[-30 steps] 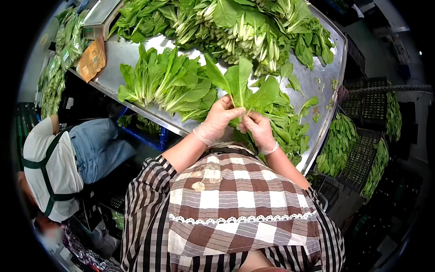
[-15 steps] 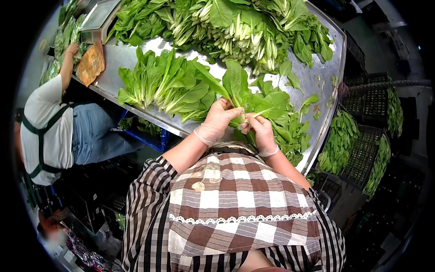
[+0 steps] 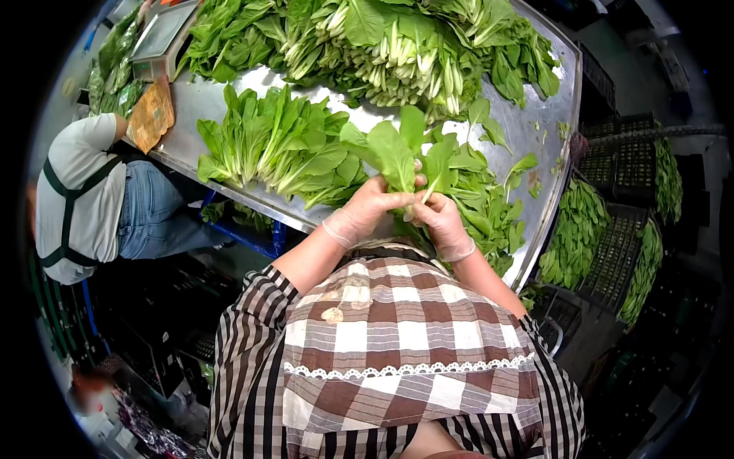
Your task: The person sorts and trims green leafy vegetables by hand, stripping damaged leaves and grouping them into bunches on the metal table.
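Just beyond the checked apron [image 3: 397, 336], I have both gloved hands together over the near edge of the metal table [image 3: 187, 126]. The left hand [image 3: 365, 210] is closed around the base of a leafy green [image 3: 392, 153]; the right hand [image 3: 442, 220] pinches what looks like a pale leaf stalk [image 3: 430, 190] beside it. I judge the step to be picking at individual leaves, and any move from here calls for a steady left hold and a light right pinch. The green looks fresh, broad-leaved and tender, its leaves pointing away from me. Flanking it lie a neat bunch [image 3: 279, 141] and looser leaves [image 3: 485, 203]; farther off, a big heap [image 3: 382, 57] shows pale stem ends.
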The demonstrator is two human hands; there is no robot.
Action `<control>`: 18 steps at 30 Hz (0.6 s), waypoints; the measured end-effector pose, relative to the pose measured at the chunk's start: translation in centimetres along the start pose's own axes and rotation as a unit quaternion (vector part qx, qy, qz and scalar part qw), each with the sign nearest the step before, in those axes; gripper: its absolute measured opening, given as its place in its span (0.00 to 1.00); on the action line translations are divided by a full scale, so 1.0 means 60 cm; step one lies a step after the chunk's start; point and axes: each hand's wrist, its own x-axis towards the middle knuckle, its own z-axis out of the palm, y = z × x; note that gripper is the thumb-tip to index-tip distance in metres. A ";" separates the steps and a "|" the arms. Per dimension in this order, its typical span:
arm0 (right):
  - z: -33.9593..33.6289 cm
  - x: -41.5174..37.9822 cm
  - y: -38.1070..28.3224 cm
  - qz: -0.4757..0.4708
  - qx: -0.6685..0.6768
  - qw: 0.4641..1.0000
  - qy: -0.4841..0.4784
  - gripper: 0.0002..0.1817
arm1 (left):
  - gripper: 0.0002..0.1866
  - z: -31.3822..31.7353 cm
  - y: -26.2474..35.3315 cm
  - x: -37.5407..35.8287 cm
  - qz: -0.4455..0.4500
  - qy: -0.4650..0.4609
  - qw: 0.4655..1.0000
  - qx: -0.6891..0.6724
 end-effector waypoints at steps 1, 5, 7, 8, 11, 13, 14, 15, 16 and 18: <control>0.004 -0.003 -0.001 -0.003 -0.027 1.000 -0.002 0.09 | 0.25 0.007 0.002 -0.001 -0.008 0.012 1.000 0.012; 0.013 -0.014 -0.006 0.008 -0.101 0.995 -0.020 0.09 | 0.23 -0.006 -0.025 0.004 -0.050 0.043 0.994 0.083; 0.013 -0.021 -0.001 0.002 -0.106 0.994 -0.016 0.10 | 0.22 -0.003 -0.026 0.004 -0.050 0.044 0.988 0.137; 0.011 -0.023 0.006 -0.015 -0.090 0.996 0.001 0.10 | 0.21 0.000 -0.024 0.003 -0.049 0.044 0.984 0.165; -0.006 -0.026 0.023 -0.042 -0.057 0.996 0.050 0.08 | 0.18 0.006 -0.030 0.008 -0.017 0.048 0.996 0.070; -0.014 -0.031 0.030 -0.073 -0.020 0.992 0.102 0.06 | 0.17 0.005 -0.028 0.010 -0.010 0.034 0.999 -0.031; -0.017 -0.031 0.034 -0.088 -0.002 0.988 0.129 0.06 | 0.16 0.010 -0.021 0.009 -0.011 0.061 0.997 -0.048; -0.026 -0.024 0.048 -0.116 0.038 0.980 0.159 0.06 | 0.16 0.019 -0.008 0.006 -0.013 0.088 0.994 -0.065; -0.035 -0.022 0.053 -0.132 0.047 0.970 0.199 0.09 | 0.15 0.024 -0.001 0.005 -0.014 0.115 0.990 -0.082; -0.024 -0.032 0.022 -0.067 0.170 0.965 0.188 0.15 | 0.14 0.001 -0.010 0.011 -0.002 0.117 0.990 -0.076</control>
